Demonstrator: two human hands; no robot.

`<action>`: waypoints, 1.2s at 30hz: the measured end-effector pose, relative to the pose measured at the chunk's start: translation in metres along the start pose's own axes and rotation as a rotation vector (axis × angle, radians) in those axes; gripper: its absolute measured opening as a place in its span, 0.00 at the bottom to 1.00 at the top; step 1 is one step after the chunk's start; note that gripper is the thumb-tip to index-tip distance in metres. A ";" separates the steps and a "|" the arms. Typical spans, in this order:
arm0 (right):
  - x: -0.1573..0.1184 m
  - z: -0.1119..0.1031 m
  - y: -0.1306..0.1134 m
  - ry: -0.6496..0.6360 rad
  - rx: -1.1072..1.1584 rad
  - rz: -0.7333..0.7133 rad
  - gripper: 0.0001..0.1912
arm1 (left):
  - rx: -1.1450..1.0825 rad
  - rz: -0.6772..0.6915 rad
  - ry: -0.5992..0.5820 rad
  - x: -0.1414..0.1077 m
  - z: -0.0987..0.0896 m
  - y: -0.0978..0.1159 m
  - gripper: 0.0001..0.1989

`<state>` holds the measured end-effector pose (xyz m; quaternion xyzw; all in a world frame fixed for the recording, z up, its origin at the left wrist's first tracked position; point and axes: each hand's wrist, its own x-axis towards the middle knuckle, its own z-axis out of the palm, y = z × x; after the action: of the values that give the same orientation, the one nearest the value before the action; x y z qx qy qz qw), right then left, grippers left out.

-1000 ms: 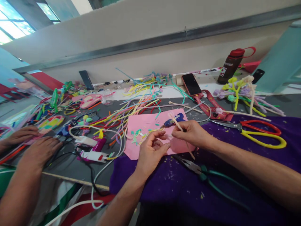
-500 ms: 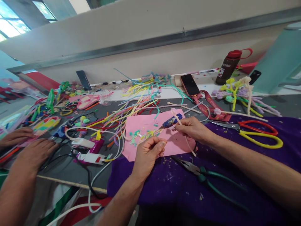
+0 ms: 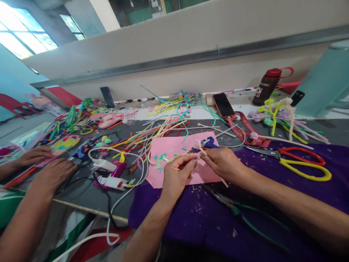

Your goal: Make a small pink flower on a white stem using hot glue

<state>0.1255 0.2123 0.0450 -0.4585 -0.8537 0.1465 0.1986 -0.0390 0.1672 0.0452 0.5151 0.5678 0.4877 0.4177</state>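
Observation:
My right hand (image 3: pixel 222 162) is closed on a cream pipe cleaner (image 3: pixel 224 182), whose curled pale pink tip (image 3: pixel 198 143) rises above the fingers and whose tail slants down below them. Close beside it, my left hand (image 3: pixel 178 173) pinches thumb and forefinger together; whatever they hold is too small to make out. Both hands hover over a pink sheet (image 3: pixel 160 145) strewn with green and yellow snippets (image 3: pixel 160 160). Behind my right hand lies a blue-handled tool (image 3: pixel 209 143), partly hidden. Green-handled pliers (image 3: pixel 234 207) rest on the purple cloth (image 3: pixel 196 222) nearby.
Scissors (image 3: pixel 302 160) with red and yellow handles lie right. Loose pipe cleaners (image 3: pixel 163 129) spread behind the sheet. A phone (image 3: pixel 223 105), a bottle (image 3: pixel 267 87) and a teal jug (image 3: pixel 321 80) stand farther back. White cables (image 3: pixel 139 163) and another person's hands (image 3: pixel 56 174) are left.
My right hand has brought the pipe cleaner left and slightly down, up against my left fingertips. The view has shifted, so the table appears lower and farther right.

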 end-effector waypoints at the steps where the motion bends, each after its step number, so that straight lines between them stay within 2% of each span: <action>1: -0.001 0.000 -0.001 -0.001 -0.057 -0.004 0.21 | 0.022 0.008 0.005 0.001 0.001 0.001 0.11; 5: -0.005 0.002 -0.008 -0.027 -0.232 -0.017 0.16 | 0.101 0.041 0.030 0.003 0.007 0.005 0.11; 11: -0.009 0.001 -0.019 -0.097 -0.341 -0.081 0.16 | 0.147 0.108 0.060 0.000 0.015 0.006 0.12; 14: -0.012 -0.001 -0.025 -0.091 -0.338 -0.102 0.15 | 0.093 0.115 0.096 -0.001 0.014 0.005 0.11; 17: -0.014 -0.002 -0.026 -0.102 -0.293 -0.072 0.18 | -0.085 0.079 0.158 0.001 0.008 0.006 0.11; 23: -0.010 -0.004 -0.006 -0.190 -0.279 -0.068 0.13 | -0.373 -0.044 0.054 0.008 -0.013 0.004 0.11; 26: -0.004 -0.006 0.007 -0.183 -0.315 -0.074 0.18 | -0.467 -0.053 0.052 0.010 -0.019 0.001 0.11; 30: 0.002 -0.011 0.022 -0.158 -0.291 -0.050 0.15 | -0.550 -0.098 0.023 0.010 -0.022 -0.001 0.10; 33: 0.007 -0.019 0.032 -0.108 -0.207 -0.012 0.13 | -0.631 -0.132 0.043 0.010 -0.026 -0.003 0.09; 36: 0.011 -0.027 0.038 -0.090 0.008 -0.008 0.13 | -0.695 -0.156 0.046 0.010 -0.028 -0.004 0.08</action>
<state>0.1601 0.2437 0.0543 -0.4474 -0.8629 0.1695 0.1625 -0.0683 0.1739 0.0466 0.2862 0.4148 0.6297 0.5911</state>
